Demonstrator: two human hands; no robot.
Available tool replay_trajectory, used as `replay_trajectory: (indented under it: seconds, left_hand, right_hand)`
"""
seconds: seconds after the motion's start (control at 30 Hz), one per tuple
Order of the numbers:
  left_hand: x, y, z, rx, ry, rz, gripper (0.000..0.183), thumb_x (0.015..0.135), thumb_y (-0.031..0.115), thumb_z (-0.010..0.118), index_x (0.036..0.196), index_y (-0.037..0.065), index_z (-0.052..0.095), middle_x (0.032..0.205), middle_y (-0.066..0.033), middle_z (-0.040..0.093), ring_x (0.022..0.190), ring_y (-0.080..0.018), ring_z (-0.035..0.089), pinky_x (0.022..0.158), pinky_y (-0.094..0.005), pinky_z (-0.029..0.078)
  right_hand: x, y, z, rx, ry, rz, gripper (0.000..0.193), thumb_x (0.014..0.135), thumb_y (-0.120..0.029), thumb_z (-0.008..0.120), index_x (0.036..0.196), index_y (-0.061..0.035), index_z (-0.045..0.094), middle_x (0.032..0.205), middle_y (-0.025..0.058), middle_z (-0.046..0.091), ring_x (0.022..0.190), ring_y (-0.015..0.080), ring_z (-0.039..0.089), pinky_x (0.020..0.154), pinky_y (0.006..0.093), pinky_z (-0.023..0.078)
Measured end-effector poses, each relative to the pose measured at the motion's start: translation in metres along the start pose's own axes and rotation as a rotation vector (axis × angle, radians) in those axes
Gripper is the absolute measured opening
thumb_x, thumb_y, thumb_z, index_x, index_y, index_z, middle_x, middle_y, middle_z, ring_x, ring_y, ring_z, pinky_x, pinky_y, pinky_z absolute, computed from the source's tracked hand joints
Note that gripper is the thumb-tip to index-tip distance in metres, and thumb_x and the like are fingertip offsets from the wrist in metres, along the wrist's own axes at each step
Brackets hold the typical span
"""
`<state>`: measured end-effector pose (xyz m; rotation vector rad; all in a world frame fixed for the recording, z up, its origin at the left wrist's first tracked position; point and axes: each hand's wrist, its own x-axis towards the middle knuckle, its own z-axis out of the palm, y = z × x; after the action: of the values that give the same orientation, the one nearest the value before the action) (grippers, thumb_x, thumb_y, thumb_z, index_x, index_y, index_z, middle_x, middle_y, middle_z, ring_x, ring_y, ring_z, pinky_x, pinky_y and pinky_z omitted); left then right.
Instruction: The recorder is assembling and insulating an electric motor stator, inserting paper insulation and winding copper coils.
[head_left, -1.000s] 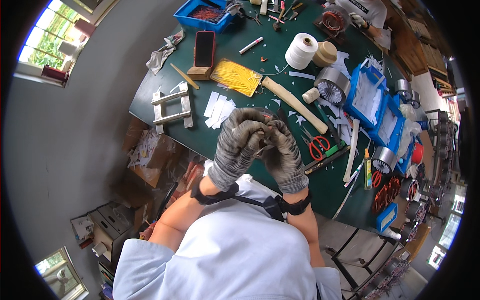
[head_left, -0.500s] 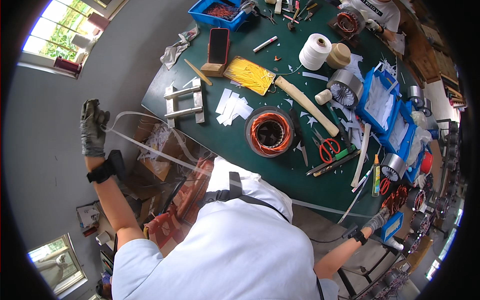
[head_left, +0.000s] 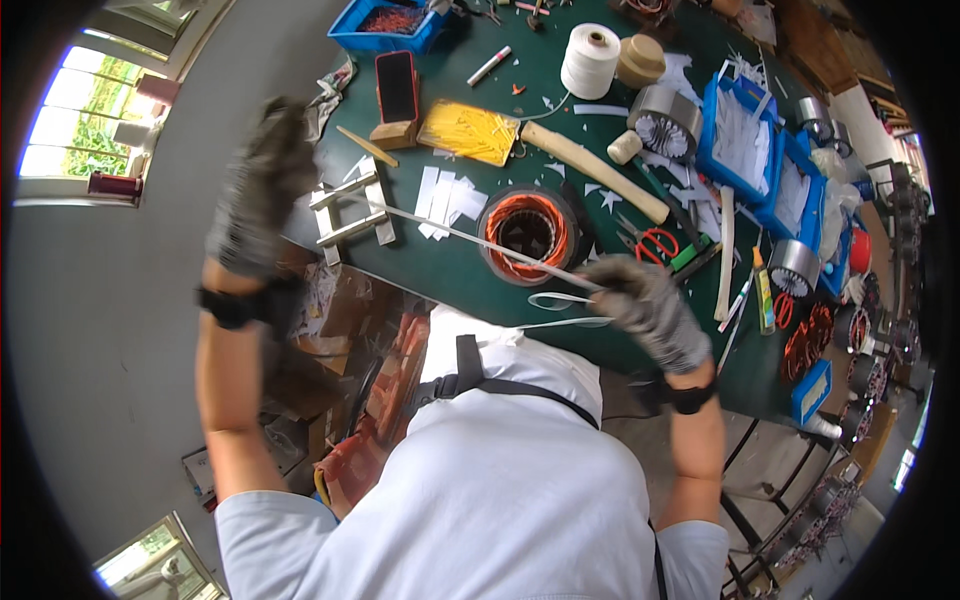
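A narrow white strip [head_left: 450,230] stretches almost straight across the front of the green table, between my two gloved hands. My right hand [head_left: 645,305] is closed on it, and a loop of the strip hangs beside its fingers. My left hand [head_left: 262,190], raised at the left and smeared by motion, looks closed; the strip runs toward its fingers, but the grip itself is blurred. Beneath the strip lies a motor stator [head_left: 561,240] with orange-red windings. A metal frame with two bars [head_left: 345,228] sits near my left hand, next to white paper pieces [head_left: 440,200].
On the green table [head_left: 590,340] are a yellow tray of thin sticks [head_left: 468,132], a phone [head_left: 397,85] on a wooden block, a wooden stick [head_left: 595,172], red-handled scissors [head_left: 655,243], a thread cone [head_left: 590,62] and blue bins [head_left: 735,130]. Cartons [head_left: 350,310] stand below the left edge.
My right hand has come from the far right edge to the middle front. My left hand has moved up and inward. The strip now spans in front of me over the table.
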<state>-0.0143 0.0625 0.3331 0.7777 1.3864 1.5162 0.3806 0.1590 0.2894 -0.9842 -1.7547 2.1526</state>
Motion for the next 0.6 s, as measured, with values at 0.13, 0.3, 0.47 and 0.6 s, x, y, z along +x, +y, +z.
replay_trajectory:
  seconds: [0.13,0.3,0.47,0.6]
  left_hand:
    - [-0.017,0.065,-0.156,0.256,0.378,-0.479,0.022,0.091,0.020,0.052,0.112,0.017,0.053,0.073,0.0089,0.045,0.050,-0.0010,0.031,0.044,-0.0163,0.025]
    - [-0.099,0.209,-0.217,0.794,0.781,-0.300,0.035,0.087,0.023,0.057,0.121,0.014,0.056,0.096,0.0062,0.061,0.060,-0.0012,0.041,0.056,-0.0159,0.037]
    - [-0.142,0.309,-0.279,0.905,0.767,-0.208,0.041,0.088,0.018,0.052,0.127,0.010,0.049,0.121,0.0000,0.055,0.106,-0.0099,0.052,0.083,-0.0213,0.043]
    - [-0.135,0.303,-0.271,1.034,0.923,-0.111,0.042,0.089,0.019,0.050,0.129,0.010,0.046,0.120,-0.0009,0.056,0.107,-0.0103,0.052,0.083,-0.0218,0.043]
  right_hand:
    - [-0.066,0.062,-0.067,-0.274,0.179,0.257,0.022,0.077,-0.022,0.066,0.085,-0.0013,0.064,0.076,0.0033,0.061,0.071,0.0090,0.056,0.066,0.0222,0.045]
    - [-0.125,0.075,-0.100,-0.038,0.114,0.390,0.018,0.078,-0.019,0.068,0.083,-0.0024,0.064,0.079,0.0045,0.062,0.078,0.0119,0.059,0.071,0.0251,0.046]
    - [-0.149,0.045,-0.115,-0.157,0.233,0.385,0.020,0.078,-0.020,0.069,0.085,-0.0014,0.064,0.081,0.0050,0.065,0.078,0.0126,0.061,0.072,0.0261,0.048]
    - [-0.189,0.103,-0.161,-0.367,0.371,0.473,0.019,0.077,-0.020,0.070,0.084,-0.0022,0.065,0.078,0.0044,0.065,0.071,0.0110,0.059,0.065,0.0263,0.047]
